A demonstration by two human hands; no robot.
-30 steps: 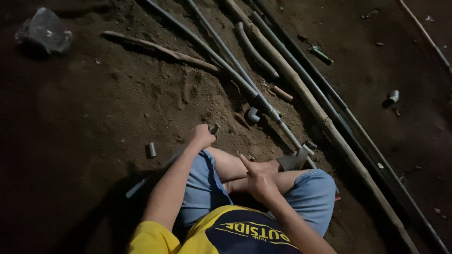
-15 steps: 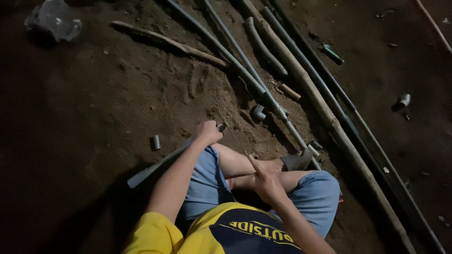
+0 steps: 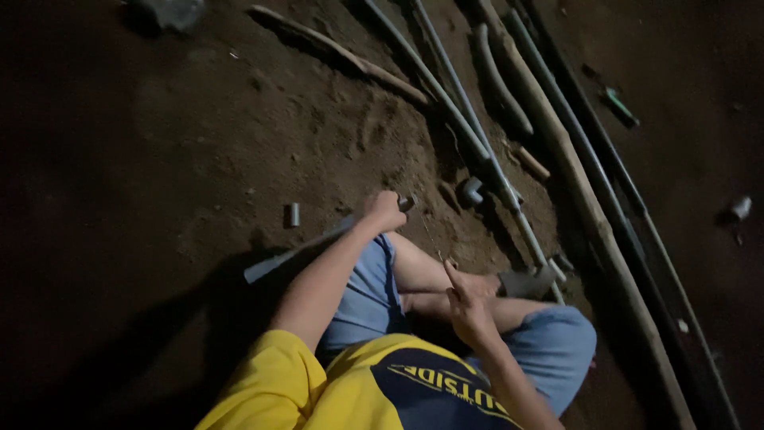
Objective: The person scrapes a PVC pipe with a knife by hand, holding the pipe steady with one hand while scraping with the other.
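Observation:
I sit cross-legged on bare dirt in blue shorts and a yellow shirt. My left hand [image 3: 385, 210] is closed around the end of a grey plastic pipe [image 3: 296, 253] that runs back to the left past my knee. A small grey fitting [image 3: 407, 202] shows at the pipe's tip, just beyond my fingers. My right hand [image 3: 468, 301] hovers over my shins with the index finger raised and the other fingers curled. A faint thin strand seems to run from it toward the pipe end, but it is too dim to be sure.
Several long grey pipes [image 3: 446, 111] and a wooden pole [image 3: 589, 207] lie diagonally to the right. A loose grey coupling [image 3: 473, 191] lies by them, a short pipe stub [image 3: 294, 214] lies to the left, and a stick [image 3: 342, 54] lies farther off. A dark tool [image 3: 527, 283] rests by my foot.
The view has swung, so the ground and pipes shift right and up in frame. Both hands keep nearly the same pose at my knees.

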